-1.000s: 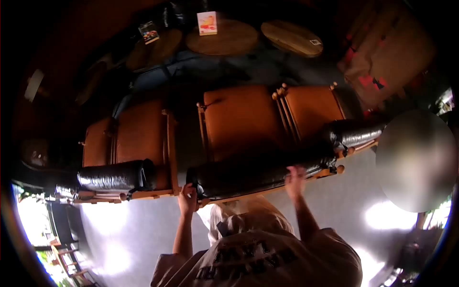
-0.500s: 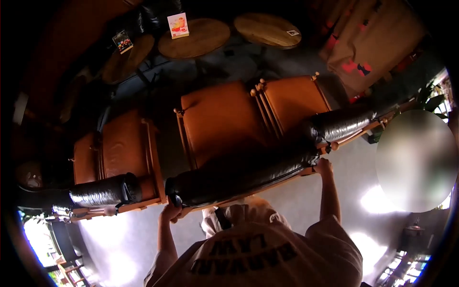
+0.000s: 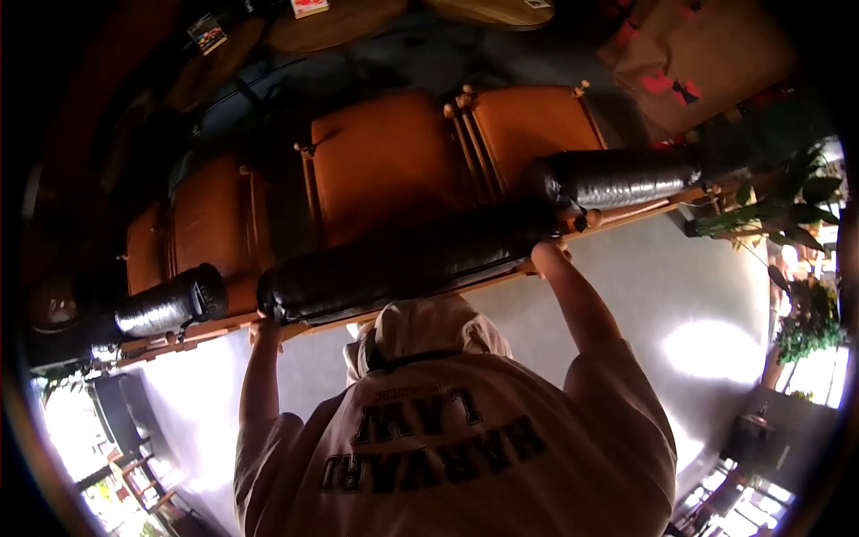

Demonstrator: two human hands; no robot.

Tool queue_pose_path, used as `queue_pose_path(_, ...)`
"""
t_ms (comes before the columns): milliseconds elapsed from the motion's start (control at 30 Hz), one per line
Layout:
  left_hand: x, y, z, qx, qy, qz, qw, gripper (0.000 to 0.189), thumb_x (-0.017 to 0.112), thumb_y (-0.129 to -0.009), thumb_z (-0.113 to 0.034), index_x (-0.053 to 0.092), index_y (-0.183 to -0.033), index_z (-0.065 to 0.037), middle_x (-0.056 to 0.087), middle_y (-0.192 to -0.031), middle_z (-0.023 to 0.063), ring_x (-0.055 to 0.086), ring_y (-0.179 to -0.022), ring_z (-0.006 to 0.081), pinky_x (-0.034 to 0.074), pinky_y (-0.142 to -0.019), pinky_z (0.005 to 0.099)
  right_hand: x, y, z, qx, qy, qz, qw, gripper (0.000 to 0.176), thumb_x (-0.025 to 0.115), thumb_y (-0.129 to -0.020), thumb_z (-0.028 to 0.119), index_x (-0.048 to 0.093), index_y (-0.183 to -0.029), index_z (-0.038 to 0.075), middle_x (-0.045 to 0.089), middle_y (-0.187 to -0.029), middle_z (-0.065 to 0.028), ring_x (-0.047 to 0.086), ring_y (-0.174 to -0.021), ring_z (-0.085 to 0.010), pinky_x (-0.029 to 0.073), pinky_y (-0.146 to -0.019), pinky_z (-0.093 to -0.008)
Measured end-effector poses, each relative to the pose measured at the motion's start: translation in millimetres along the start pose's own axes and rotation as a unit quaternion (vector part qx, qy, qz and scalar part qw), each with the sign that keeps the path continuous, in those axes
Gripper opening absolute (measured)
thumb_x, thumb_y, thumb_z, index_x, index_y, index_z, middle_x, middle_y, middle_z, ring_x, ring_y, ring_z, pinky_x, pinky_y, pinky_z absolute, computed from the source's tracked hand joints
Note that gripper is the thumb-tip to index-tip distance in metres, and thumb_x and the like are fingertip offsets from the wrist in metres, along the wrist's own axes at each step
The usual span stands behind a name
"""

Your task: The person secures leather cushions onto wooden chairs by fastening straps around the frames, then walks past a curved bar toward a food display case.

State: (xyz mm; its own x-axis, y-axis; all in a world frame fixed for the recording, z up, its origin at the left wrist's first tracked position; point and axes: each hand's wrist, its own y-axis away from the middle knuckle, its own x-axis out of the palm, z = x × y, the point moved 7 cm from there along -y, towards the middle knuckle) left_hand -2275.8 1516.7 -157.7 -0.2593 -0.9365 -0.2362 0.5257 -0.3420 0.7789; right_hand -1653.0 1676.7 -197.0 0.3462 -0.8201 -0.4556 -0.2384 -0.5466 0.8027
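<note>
A chair with an orange leather back (image 3: 385, 161), a black padded seat (image 3: 403, 259) and a wooden frame lies directly before me. At the left front corner of its seat, my left hand (image 3: 266, 331) is closed around the wooden front rail (image 3: 353, 320). My right hand (image 3: 549, 259) grips the same rail near the right front corner, fingers partly hidden under the edge. Both arms reach forward, and my light shirt (image 3: 447, 430) with dark lettering fills the lower middle.
Similar chairs stand close on both sides, with an orange back (image 3: 528, 130) and black seat (image 3: 626, 179) at right and another black seat (image 3: 170, 302) at left. Beyond are round wooden tables (image 3: 335, 25). Plants (image 3: 796, 210) stand at right on the grey floor (image 3: 626, 277).
The view has shifted, so the chairs and tables sit higher and slightly left. My body has leaned closer to the seat; both hands stay on the rail. The blurred patch at right is gone.
</note>
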Motion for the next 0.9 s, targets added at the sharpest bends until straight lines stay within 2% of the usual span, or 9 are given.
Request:
queue_pose_path(33, 3, -1, 1, -0.046, -0.025, 0.018, 0.998, 0.1, 0.069, -0.061, -0.038, 0.008, -0.129, 0.002, 0.059, -0.092, 0.013, 0.06, -0.067, 0.0259, 0.05, -0.051, 0.0394, -1, -1, 2, 0.005, 0.018, -0.009, 1.0, 0.034, 0.061, -0.068, 0.022, 0.055, -0.095, 0.002, 0.054, -0.088, -0.0138, 0.053, -0.073, -0.0242, 0.045, -0.059, -0.0394)
queue_pose_path(167, 18, -43, 2, -0.073, 0.024, -0.162, 0.984, 0.064, 0.053, -0.072, -0.027, 0.026, -0.122, 0.003, 0.06, -0.086, 0.0097, 0.06, -0.069, 0.0267, 0.046, -0.042, 0.042, 2, -4, 9, 0.026, 0.07, -0.037, 0.997, 0.035, 0.061, -0.068, 0.021, 0.055, -0.098, 0.004, 0.052, -0.096, -0.0117, 0.051, -0.081, -0.0238, 0.044, -0.063, -0.0398)
queue_pose_path(233, 6, -13, 5, -0.099, 0.017, -0.094, 0.99, 0.064, 0.049, -0.075, -0.029, 0.023, -0.125, 0.002, 0.059, -0.088, 0.0112, 0.057, -0.048, 0.0228, 0.043, -0.034, 0.0372, 7, -2, 13, 0.033, 0.087, -0.043, 0.995, 0.036, 0.061, -0.068, 0.02, 0.054, -0.1, 0.005, 0.051, -0.099, -0.0106, 0.05, -0.085, -0.0236, 0.044, -0.066, -0.04)
queue_pose_path(267, 6, -11, 6, -0.117, 0.005, -0.106, 0.987, 0.067, 0.05, -0.074, -0.031, 0.021, -0.125, 0.002, 0.06, -0.073, 0.0077, 0.056, -0.045, 0.0213, 0.043, -0.033, 0.0365, 10, 0, 14, 0.035, 0.094, -0.046, 0.994, 0.037, 0.061, -0.068, 0.02, 0.054, -0.101, 0.005, 0.051, -0.101, -0.0101, 0.049, -0.087, -0.0235, 0.043, -0.067, -0.0401)
queue_pose_path(367, 9, -18, 6, -0.113, 0.026, -0.086, 0.989, 0.07, 0.051, -0.074, -0.033, 0.02, -0.125, 0.002, 0.06, -0.073, 0.0078, 0.056, -0.045, 0.02, 0.042, -0.031, 0.035, 16, 9, 12, 0.04, 0.107, -0.063, 0.991, 0.038, 0.062, -0.068, 0.019, 0.054, -0.103, 0.007, 0.049, -0.106, -0.0085, 0.047, -0.093, -0.0232, 0.042, -0.07, -0.0405)
queue_pose_path(533, 11, -32, -2, -0.058, -0.019, -0.154, 0.986, 0.037, 0.051, -0.075, -0.035, 0.055, -0.099, -0.007, 0.053, -0.091, 0.0037, 0.057, -0.051, 0.0215, 0.045, -0.04, 0.0374, 14, 31, 7, 0.05, 0.113, -0.101, 0.987, 0.041, 0.062, -0.068, 0.017, 0.053, -0.107, 0.009, 0.047, -0.116, -0.0058, 0.045, -0.103, -0.0228, 0.041, -0.075, -0.041)
queue_pose_path(667, 7, -21, 1, -0.107, -0.041, -0.189, 0.975, 0.025, 0.051, -0.075, -0.031, 0.06, -0.08, -0.009, 0.058, -0.071, 0.0026, 0.054, -0.043, 0.0187, 0.042, -0.034, 0.0355, 12, 39, 2, 0.071, 0.046, -0.039, 0.996, 0.05, 0.067, -0.063, 0.016, 0.051, -0.111, 0.013, 0.045, -0.119, -0.0055, 0.042, -0.107, -0.0253, 0.039, -0.079, -0.0435)
queue_pose_path(833, 2, -6, 3, -0.132, -0.037, -0.195, 0.971, 0.024, 0.049, -0.077, -0.028, 0.06, -0.066, -0.01, 0.057, -0.053, 0.0019, 0.05, -0.034, 0.0168, 0.039, -0.031, 0.0335, 30, 3, 13, 0.016, 0.243, -0.027, 0.97, 0.061, 0.07, -0.061, 0.02, 0.046, -0.117, 0.014, 0.038, -0.124, -0.0076, 0.034, -0.112, -0.0301, 0.037, -0.082, -0.0451)
queue_pose_path(900, 8, -12, 4, -0.133, -0.032, -0.182, 0.974, 0.024, 0.05, -0.077, -0.029, 0.06, -0.066, -0.01, 0.056, -0.052, 0.0018, 0.05, -0.034, 0.0172, 0.039, -0.03, 0.0326, 33, 15, 15, 0.014, 0.226, -0.033, 0.973, 0.062, 0.069, -0.063, 0.022, 0.044, -0.119, 0.014, 0.033, -0.128, -0.0082, 0.031, -0.115, -0.0323, 0.034, -0.084, -0.047)
